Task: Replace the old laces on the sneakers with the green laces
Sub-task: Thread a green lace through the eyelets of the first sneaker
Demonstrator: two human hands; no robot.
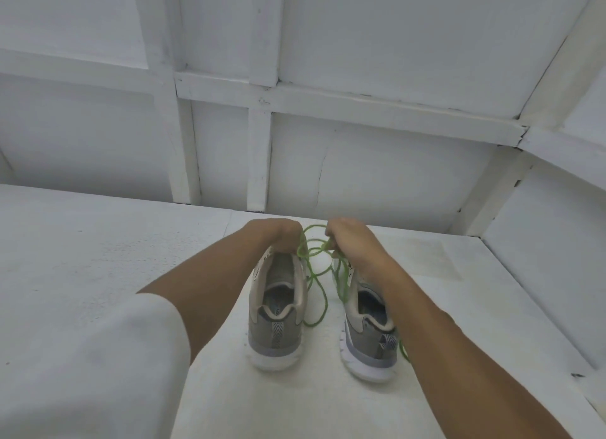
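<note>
Pinching thin green laces [313,251], right hand [355,247] grip curled, left hand [278,235] grip clutching grey mesh sneaker [278,333]

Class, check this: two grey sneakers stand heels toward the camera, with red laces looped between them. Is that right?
No: the laces are green, not red. The head view shows them looped between the left sneaker and the right sneaker, heels toward the camera.

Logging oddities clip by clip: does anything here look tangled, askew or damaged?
Only the green laces: they lie in loose, tangled loops between the left sneaker and right sneaker, and one strand trails past the right heel. Both sneakers stand upright, side by side.
</note>
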